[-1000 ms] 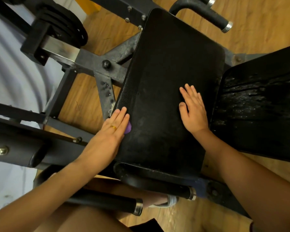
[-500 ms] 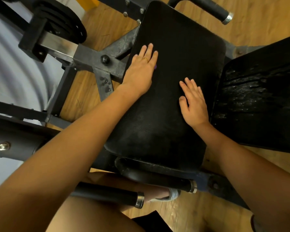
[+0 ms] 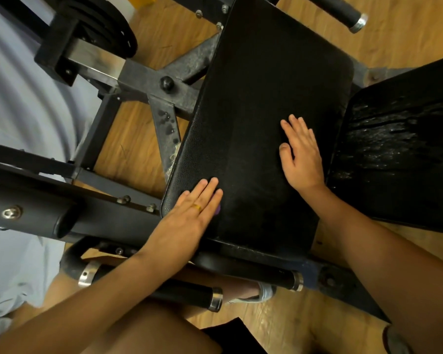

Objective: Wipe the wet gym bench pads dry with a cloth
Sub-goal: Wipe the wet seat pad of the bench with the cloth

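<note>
Bench pad (image 3: 261,111), black and textured, filled the middle of the frame. Its long axis ran from the lower centre up to the top edge and leaned slightly to the right as it rose. Its near short end sat just in front of your knees.

Your left hand (image 3: 187,221) lay flat on the pad's lower left corner with its fingers (image 3: 210,192) straight and close together, pointing up and to the right. It pressed down on a purple cloth (image 3: 217,210), of which only a small sliver showed beside the forefinger. A gold ring (image 3: 197,207) sat on one finger.

Your right hand (image 3: 302,159) rested palm down near the pad's right edge, about halfway along. Its fingers were straight and lightly spread, pointing up and a little left, with the thumb out to the left. It held nothing.

At the right of the frame a second pad (image 3: 399,149) stood just beside the first, its black surface streaked with shining water.

A grey metal frame (image 3: 149,80) crossed the upper left, over a wooden floor (image 3: 138,139).
</note>
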Demonstrator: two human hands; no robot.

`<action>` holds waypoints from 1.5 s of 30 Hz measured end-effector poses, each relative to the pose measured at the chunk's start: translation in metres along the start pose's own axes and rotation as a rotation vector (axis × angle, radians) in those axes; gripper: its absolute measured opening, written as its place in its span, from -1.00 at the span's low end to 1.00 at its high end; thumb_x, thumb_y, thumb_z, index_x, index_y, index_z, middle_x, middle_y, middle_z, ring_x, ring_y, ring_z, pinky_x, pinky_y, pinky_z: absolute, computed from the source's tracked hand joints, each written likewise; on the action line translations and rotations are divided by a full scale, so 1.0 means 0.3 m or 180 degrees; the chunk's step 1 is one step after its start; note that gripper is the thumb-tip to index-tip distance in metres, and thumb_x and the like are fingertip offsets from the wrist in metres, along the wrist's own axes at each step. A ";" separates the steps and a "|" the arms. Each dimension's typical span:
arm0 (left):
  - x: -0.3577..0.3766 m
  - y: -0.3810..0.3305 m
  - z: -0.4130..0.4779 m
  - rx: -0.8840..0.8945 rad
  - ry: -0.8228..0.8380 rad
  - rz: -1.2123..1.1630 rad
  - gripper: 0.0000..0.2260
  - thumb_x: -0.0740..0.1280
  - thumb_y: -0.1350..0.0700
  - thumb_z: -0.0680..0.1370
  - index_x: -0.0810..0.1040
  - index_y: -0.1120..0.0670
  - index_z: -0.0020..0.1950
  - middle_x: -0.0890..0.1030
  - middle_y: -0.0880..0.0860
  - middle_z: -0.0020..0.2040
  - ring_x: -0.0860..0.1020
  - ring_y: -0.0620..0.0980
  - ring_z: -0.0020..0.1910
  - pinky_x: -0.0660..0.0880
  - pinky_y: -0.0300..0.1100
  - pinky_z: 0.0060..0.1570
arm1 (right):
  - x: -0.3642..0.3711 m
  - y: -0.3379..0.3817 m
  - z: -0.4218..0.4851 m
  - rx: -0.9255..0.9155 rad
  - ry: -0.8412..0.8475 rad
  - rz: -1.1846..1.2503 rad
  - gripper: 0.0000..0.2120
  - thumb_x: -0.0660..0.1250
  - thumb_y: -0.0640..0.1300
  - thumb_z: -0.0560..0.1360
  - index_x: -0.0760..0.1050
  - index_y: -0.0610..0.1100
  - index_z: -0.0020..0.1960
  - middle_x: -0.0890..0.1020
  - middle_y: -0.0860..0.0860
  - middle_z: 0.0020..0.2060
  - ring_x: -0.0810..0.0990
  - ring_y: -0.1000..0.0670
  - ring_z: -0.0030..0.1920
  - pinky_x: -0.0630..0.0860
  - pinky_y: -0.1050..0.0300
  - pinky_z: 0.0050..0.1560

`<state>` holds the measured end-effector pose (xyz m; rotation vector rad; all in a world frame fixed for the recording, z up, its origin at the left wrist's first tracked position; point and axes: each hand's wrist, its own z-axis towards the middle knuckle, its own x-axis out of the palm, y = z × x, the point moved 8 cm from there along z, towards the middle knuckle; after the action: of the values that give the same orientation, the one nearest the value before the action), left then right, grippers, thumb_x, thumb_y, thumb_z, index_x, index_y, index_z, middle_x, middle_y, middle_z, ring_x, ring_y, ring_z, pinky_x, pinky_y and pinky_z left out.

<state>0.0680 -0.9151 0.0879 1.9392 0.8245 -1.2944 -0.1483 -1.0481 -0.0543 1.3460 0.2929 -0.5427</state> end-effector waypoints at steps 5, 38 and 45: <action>-0.023 -0.013 0.200 -0.0051 -0.0128 -0.0282 -0.27 0.25 0.39 0.55 0.00 0.16 0.65 -0.07 0.13 0.66 -0.16 0.06 0.62 -0.16 -0.05 0.54 | -0.001 -0.002 0.002 0.0033 0.0002 -0.0002 -0.51 0.11 -0.13 0.66 0.27 -0.07 0.58 0.23 -0.03 0.60 0.06 0.00 0.62 -0.07 0.05 0.61; 0.059 -0.134 0.183 -0.0101 0.0005 -0.0094 -0.35 0.18 0.27 0.66 -0.09 0.07 0.66 -0.17 0.10 0.66 -0.24 0.12 0.62 -0.33 0.00 0.45 | -0.032 0.058 -0.004 0.0181 0.0798 -0.0857 -0.48 0.01 -0.07 0.71 0.04 -0.07 0.65 0.04 -0.02 0.64 -0.08 -0.04 0.64 -0.10 -0.05 0.62; 0.025 -0.156 0.187 -0.0263 -0.0123 -0.0184 -0.30 0.16 0.36 0.61 -0.11 0.08 0.66 -0.17 0.10 0.66 -0.26 0.09 0.62 -0.28 -0.01 0.52 | -0.153 0.097 -0.087 -0.0002 0.1075 -0.1602 -0.45 0.05 -0.03 0.69 0.04 -0.05 0.65 0.14 -0.03 0.63 0.01 -0.05 0.63 -0.09 -0.09 0.62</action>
<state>0.0039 -0.9314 0.0561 1.8325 0.9064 -1.3067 -0.1689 -1.0098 -0.0124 1.3629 0.9242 -0.7280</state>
